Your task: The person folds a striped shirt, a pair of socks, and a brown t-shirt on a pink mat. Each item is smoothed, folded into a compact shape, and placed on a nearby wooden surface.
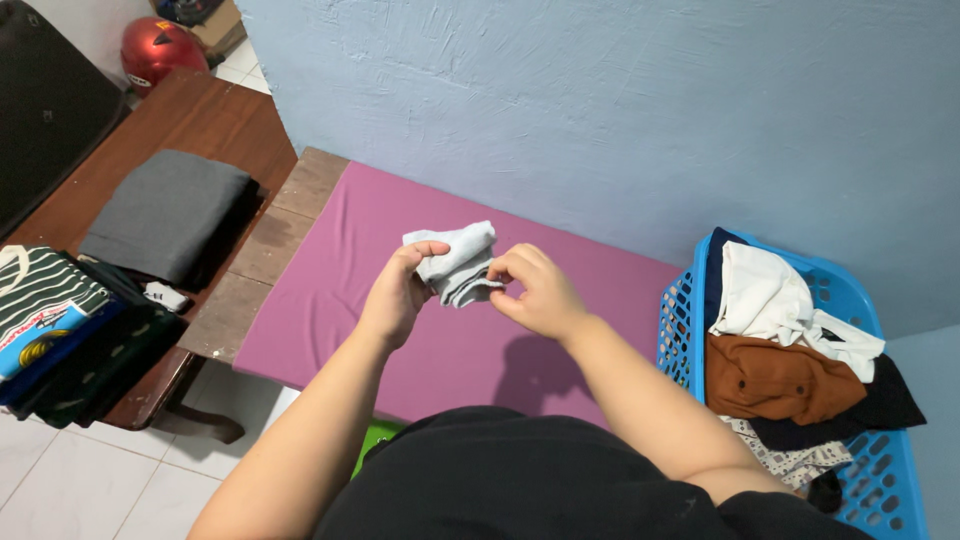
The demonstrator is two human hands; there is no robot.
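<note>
Head view shows both hands raised above a purple mat-covered tabletop (330, 300), fingers pinching one small folded pale grey cloth (458, 262) held at the frame's centre. The left hand (398, 295) grips it from 9 o'clock, thumb on top; the right hand (538, 290) pinches its lower edge from 3 o'clock. The cloth's underside and its kind are hard to make out. Bare purple surface lies open beneath the hands. At 4 o'clock, one blue plastic laundry basket (870, 470), cut off by the frame edge, holds heaped garments. At 9 o'clock, one folded grey textile (165, 212) and a stack of folded dark clothes (70, 330) sit on a brown wooden table (215, 125). One red helmet (157, 48) lies at 11 o'clock.
</note>
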